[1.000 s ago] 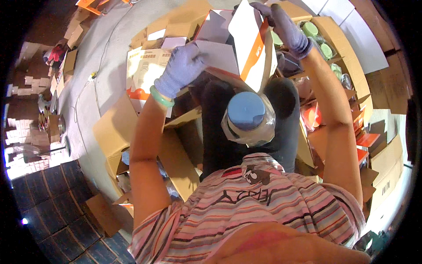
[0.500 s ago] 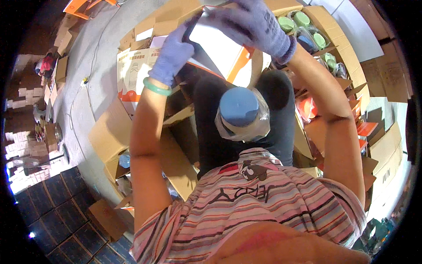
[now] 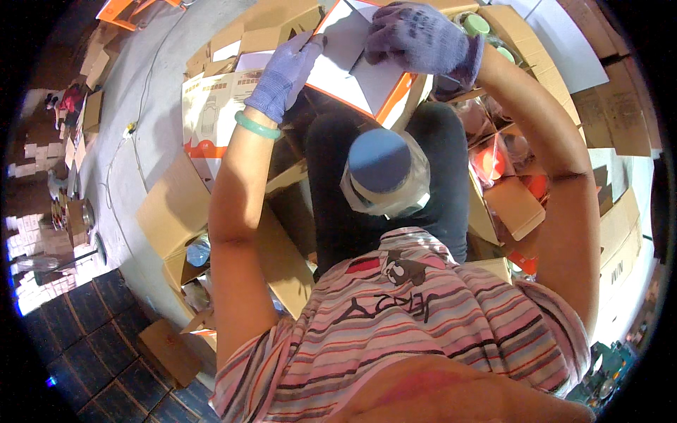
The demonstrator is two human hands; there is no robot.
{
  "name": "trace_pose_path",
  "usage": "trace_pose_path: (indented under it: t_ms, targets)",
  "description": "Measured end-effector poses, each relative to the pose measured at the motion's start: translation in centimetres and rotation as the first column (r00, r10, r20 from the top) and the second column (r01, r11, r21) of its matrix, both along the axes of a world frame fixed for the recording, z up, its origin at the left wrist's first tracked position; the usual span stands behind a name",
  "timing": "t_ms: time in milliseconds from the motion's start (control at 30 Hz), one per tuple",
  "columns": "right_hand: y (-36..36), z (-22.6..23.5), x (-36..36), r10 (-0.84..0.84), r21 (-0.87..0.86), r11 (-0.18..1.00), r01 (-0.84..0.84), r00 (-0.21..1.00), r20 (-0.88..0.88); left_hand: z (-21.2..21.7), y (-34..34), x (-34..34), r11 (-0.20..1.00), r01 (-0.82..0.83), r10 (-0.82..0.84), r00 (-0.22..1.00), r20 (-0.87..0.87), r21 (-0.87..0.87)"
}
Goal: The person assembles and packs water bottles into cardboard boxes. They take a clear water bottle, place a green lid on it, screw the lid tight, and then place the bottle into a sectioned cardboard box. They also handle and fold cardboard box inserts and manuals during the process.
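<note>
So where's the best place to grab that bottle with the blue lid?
Probably from above, around the edge of the round blue lid. It faces up with nothing over it, while dark-trousered thighs sit on both sides. The clear plastic wrap around the bottle below looks crinkly and might slip.

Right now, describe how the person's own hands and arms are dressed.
The left hand and right hand wear lavender-grey knit gloves, darker in patches on the right. A pale green bangle circles the left wrist. Short sleeves carry pink, white and dark stripes; the forearms are bare.
</note>
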State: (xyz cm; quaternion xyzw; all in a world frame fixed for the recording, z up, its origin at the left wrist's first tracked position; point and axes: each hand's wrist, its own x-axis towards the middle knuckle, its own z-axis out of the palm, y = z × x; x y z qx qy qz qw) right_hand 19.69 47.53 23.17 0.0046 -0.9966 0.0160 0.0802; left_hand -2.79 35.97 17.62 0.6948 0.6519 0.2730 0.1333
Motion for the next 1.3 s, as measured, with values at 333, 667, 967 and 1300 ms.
trace_pose_path:
  t_ms: [333,667,967,1300]
  targets:
    - [0.1,-0.9,3.6,-0.565,-0.935,0.344,-0.083,0.777,-0.277,7.7,-5.1,-0.7,0.807,-0.193,0.087,0.974,0.21,0.558]
    - [5.8,-4.6,3.5,-0.548,-0.786,0.482,-0.388,0.567,-0.616,1.0,-2.6,-3.6,0.99,-0.022,-0.11,0.462,0.88,0.136]
    - [1.7,-8.9,-0.4,-0.487,-0.597,0.803,-0.002,0.575,-0.657,-1.8,1.0,-0.2,0.946,-0.046,-0.201,0.695,0.691,0.322]
    - [-0.4,-15.8,-1.8,-0.7,-0.976,0.165,-0.139,0.681,-0.215,-9.0,0.6,-3.2,0.921,-0.24,0.155,0.949,0.275,0.308]
